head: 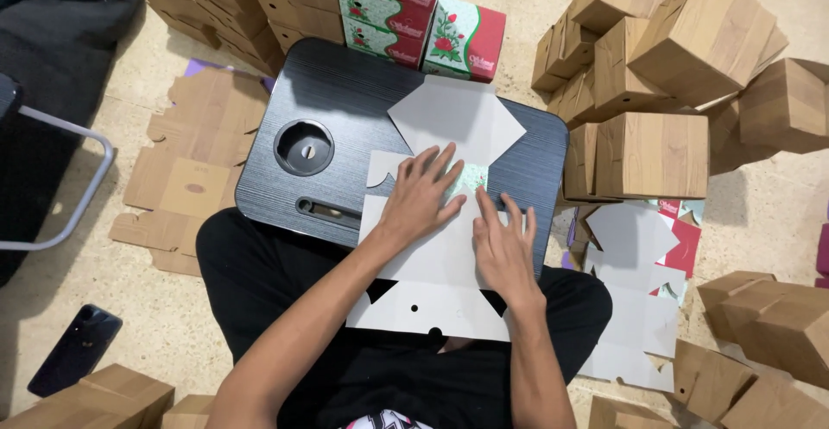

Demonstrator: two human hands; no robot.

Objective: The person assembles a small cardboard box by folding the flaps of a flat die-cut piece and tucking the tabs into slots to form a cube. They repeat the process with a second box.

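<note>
Flat and spread, both my left hand (420, 194) and right hand (503, 247) press the white box blank (436, 260) against the black lap desk (345, 109) beneath them.

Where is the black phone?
In the head view, the black phone lies on the floor at the lower left, to the person's left, between the flat brown cardboard sheets and a wood-look box at the bottom edge.
</note>
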